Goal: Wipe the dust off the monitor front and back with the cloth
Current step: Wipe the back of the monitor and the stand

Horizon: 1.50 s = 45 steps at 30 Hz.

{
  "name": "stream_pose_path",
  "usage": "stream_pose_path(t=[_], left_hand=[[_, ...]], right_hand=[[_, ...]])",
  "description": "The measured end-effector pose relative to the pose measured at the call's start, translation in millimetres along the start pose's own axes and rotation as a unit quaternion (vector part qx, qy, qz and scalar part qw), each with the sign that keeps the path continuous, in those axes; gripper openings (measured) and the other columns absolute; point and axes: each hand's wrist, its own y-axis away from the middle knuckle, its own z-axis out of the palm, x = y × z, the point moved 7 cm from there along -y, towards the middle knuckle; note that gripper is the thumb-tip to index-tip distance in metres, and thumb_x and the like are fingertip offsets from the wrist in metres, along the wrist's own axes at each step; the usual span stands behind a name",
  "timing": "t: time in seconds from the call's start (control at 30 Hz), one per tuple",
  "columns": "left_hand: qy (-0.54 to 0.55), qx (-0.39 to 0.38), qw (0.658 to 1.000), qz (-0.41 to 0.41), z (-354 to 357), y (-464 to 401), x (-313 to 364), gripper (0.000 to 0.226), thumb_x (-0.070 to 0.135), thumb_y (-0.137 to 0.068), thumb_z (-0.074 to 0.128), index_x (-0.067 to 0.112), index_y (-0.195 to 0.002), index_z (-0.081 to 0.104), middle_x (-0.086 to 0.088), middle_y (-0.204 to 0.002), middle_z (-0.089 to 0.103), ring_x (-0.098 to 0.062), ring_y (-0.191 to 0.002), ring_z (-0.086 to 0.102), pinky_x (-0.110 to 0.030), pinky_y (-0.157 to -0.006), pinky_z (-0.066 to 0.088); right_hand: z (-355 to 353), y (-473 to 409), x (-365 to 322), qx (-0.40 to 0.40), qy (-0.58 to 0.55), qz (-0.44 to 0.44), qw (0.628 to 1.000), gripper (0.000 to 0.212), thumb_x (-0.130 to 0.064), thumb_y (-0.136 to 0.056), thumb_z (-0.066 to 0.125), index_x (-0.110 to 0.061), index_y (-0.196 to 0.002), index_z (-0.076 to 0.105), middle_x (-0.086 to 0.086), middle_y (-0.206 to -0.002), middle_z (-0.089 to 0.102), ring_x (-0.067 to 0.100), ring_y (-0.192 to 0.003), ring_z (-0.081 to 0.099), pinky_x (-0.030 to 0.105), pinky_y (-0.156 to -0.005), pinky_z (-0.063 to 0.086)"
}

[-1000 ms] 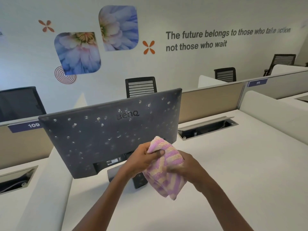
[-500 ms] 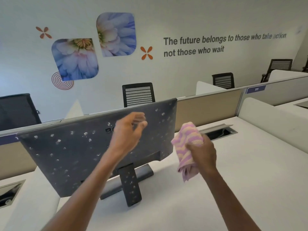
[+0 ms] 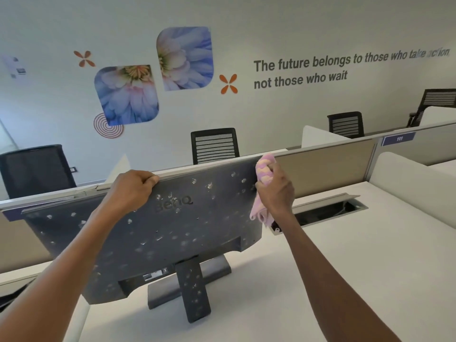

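Monitor (image 3: 153,233), likely light and tippy, steadied at twelve o'clock by left hand (image 3: 133,187) gripping its rim; right hand (image 3: 275,191) clutches soft cloth (image 3: 263,169).

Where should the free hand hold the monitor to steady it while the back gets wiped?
Probably the top edge, from above, as the left hand does now: fingers curl over the thin rim of the monitor. The panel tilts on a narrow stand, and the right hand presses the cloth at its upper right corner.
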Motion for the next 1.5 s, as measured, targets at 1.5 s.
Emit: stream_pose_path(t=[1.5], left_hand=[[0.094, 0.025, 0.995, -0.013, 5.1, -0.8, -7.5, 0.027, 0.029, -0.099, 0.057, 0.017, -0.118, 0.072, -0.007, -0.116, 0.072, -0.039, -0.101, 0.065, -0.034, -0.087, 0.048]], right_hand=[[29.6, 54.0, -26.4, -0.105, 0.024, -0.067, 0.992, 0.040, -0.026, -0.082, 0.066, -0.029, -0.120, 0.054, 0.000, -0.106, 0.065, 0.026, -0.095, 0.062, 0.027, -0.069, 0.042]])
